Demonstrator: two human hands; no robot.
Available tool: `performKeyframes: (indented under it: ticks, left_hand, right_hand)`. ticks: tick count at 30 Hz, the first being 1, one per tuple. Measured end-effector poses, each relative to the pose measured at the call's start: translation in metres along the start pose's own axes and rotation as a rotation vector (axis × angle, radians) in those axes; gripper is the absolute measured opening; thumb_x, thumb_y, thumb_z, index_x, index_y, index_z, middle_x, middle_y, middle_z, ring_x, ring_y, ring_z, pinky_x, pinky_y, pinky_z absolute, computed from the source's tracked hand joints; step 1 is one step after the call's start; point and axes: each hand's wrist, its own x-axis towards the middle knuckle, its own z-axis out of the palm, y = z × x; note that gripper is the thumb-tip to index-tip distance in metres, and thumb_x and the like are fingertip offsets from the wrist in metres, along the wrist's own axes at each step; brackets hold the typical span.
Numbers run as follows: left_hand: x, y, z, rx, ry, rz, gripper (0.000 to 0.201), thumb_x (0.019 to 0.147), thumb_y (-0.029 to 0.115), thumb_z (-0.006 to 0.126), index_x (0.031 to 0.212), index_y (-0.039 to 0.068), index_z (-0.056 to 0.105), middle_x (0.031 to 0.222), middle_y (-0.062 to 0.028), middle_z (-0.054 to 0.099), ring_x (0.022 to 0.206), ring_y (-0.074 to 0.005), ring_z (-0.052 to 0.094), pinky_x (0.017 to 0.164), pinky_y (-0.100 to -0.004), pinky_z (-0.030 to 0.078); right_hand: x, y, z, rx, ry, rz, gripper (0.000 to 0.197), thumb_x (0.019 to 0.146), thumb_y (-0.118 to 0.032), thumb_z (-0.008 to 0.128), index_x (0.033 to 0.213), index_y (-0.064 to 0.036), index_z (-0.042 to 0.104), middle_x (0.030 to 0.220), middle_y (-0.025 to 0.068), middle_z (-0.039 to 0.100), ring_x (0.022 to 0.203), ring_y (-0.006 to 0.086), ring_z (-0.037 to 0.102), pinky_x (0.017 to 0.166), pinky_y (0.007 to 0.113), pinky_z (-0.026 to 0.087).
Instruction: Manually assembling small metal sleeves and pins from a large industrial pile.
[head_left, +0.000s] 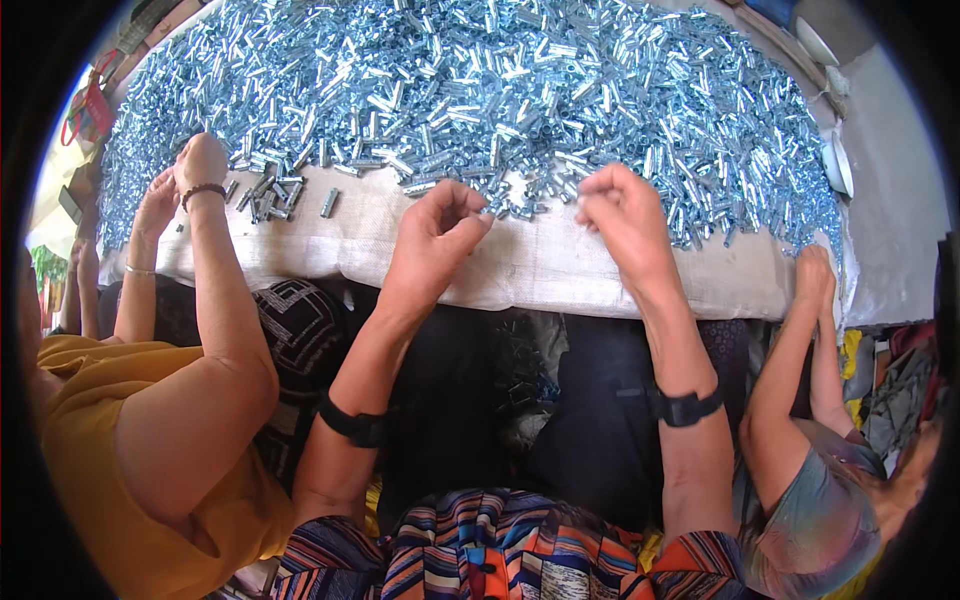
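A thick heap of small shiny metal sleeves (450, 90) covers the white cloth-topped table. At the near edge of the heap, my left hand (430, 240) is closed in a pinch, and a small metal sleeve (488, 212) shows at its thumb and fingertips. My right hand (635, 225) hovers a little to the right with its fingers curled toward the thumb. Its fingertips are slightly blurred, so whatever they hold cannot be made out. Between my hands a few loose sleeves (522, 208) lie on the white cloth (530, 262).
On the left, a person in a mustard top (150, 450) works at the heap with both hands (200, 165). Another person's hands (815, 275) are at the right table corner. White dishes (838, 165) sit along the right edge. More metal pieces (525, 360) lie below, between my legs.
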Motion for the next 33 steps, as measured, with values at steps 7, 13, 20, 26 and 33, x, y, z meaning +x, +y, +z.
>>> performKeyframes:
  ticks: [7,13,20,26,33]
  left_hand:
    - [-0.033,0.018,0.026,-0.346,-0.171,-0.086,0.011,0.084,0.004,0.059,0.094,0.002,0.054,0.078,-0.0038,0.060,0.065,-0.0087,0.057,0.061,-0.0222,0.047]
    - [-0.045,0.018,0.035,-0.455,-0.210,-0.123,0.012,0.084,0.004,0.060,0.094,0.003,0.055,0.078,-0.0031,0.060,0.063,-0.0083,0.057,0.059,-0.0207,0.046]
    - [-0.057,0.019,0.045,-0.478,-0.229,-0.128,0.012,0.085,0.005,0.059,0.096,0.003,0.055,0.076,-0.0048,0.061,0.061,-0.0098,0.057,0.057,-0.0220,0.047]
    - [-0.062,0.017,0.046,-0.508,-0.203,-0.108,0.011,0.086,0.004,0.061,0.096,0.002,0.056,0.077,-0.0026,0.060,0.064,-0.0079,0.057,0.058,-0.0211,0.047]
    - [-0.065,0.021,0.041,-0.309,-0.197,-0.073,0.012,0.087,0.007,0.061,0.096,0.001,0.056,0.078,-0.0020,0.059,0.066,-0.0070,0.057,0.060,-0.0205,0.047]
  right_hand:
    - [-0.068,-0.021,0.014,0.349,-0.241,0.038,0.032,0.083,0.001,0.052,0.115,-0.0004,0.051,0.074,0.0034,0.057,0.064,0.0069,0.051,0.061,0.023,0.044]
    - [-0.079,-0.011,0.007,0.500,-0.350,0.108,0.020,0.086,-0.002,0.055,0.106,-0.0001,0.053,0.074,0.0025,0.058,0.064,0.0073,0.054,0.060,0.022,0.045]
    - [-0.090,-0.013,0.000,0.882,-0.130,0.166,0.014,0.088,-0.015,0.064,0.084,-0.0052,0.055,0.071,0.0001,0.055,0.060,0.0049,0.050,0.056,0.017,0.041]
    - [-0.098,-0.018,0.007,0.883,-0.109,0.151,0.013,0.088,-0.013,0.064,0.086,-0.0049,0.054,0.071,0.0009,0.056,0.062,0.0055,0.052,0.057,0.018,0.043]
    - [-0.098,-0.011,0.011,0.772,-0.126,0.093,0.011,0.088,-0.011,0.063,0.087,-0.0040,0.054,0.074,0.0012,0.058,0.061,0.0059,0.054,0.058,0.018,0.043]
